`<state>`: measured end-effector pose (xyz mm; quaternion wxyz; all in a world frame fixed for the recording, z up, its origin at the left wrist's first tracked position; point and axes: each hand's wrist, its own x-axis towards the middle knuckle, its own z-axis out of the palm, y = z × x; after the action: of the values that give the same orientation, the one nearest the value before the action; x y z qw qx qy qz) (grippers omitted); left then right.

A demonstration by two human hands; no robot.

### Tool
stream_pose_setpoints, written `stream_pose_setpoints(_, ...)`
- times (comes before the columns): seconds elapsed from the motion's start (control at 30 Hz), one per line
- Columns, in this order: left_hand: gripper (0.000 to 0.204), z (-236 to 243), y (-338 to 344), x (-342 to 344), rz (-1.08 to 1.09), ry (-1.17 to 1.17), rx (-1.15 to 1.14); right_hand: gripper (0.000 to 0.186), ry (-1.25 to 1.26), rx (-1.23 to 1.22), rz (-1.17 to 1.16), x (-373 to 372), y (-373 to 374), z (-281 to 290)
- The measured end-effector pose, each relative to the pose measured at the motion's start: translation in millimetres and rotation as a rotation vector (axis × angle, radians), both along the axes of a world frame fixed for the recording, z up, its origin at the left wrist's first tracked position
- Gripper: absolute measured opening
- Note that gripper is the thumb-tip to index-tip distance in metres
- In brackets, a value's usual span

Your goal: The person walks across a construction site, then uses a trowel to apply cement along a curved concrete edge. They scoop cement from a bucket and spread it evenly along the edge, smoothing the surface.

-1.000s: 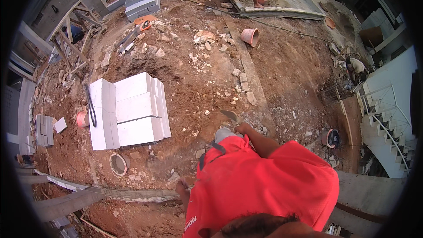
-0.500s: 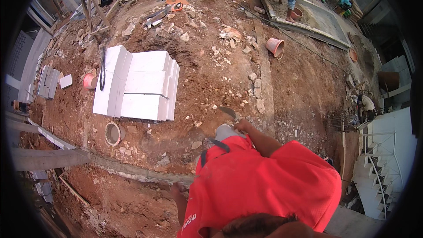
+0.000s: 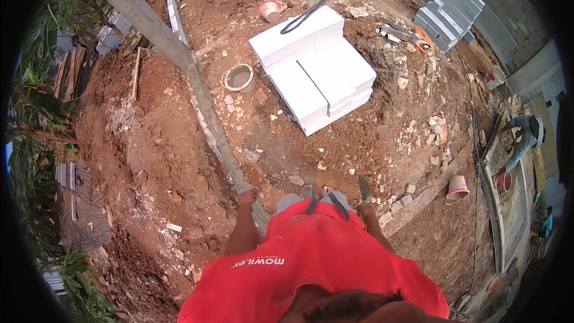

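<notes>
My left hand (image 3: 247, 196) hangs at my left side over a concrete strip (image 3: 227, 158), fingers curled closed with nothing visible in them. My right hand (image 3: 366, 208) grips a trowel (image 3: 365, 189), its blade pointing forward, at my right side. Ahead of my bare feet (image 3: 308, 192) sits a stack of white blocks (image 3: 347, 78) with a dark looped strap (image 3: 299, 21) on top. Left of the stack stands a bucket of grey mix (image 3: 238, 77).
A concrete column (image 3: 125, 12) rises at upper left near plants (image 3: 33, 191). Orange tools (image 3: 423, 45) and more blocks (image 3: 442, 18) lie at upper right. A pink bucket (image 3: 457, 188) and a co-worker (image 3: 523, 140) at a framed slab are on the right. Rubble covers the dirt.
My view has swung left, so the block stack now sits ahead of me and the co-worker further right. My left hand has risen into clearer view. The trowel stays in my right hand.
</notes>
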<state>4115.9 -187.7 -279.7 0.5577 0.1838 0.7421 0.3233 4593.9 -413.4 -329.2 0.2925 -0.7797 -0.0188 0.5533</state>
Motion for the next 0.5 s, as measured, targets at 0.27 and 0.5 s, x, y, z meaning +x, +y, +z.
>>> stream_pose_setpoints(0.27,0.017,-16,-86,9,-0.041,-0.002,-0.14,0.022,0.183,0.061,0.18,39,49,3)
stream_pose_setpoints(0.5,0.016,-11,-92,-1,0.164,-0.031,-0.13,0.021,0.134,-0.041,0.287,61,72,-8)
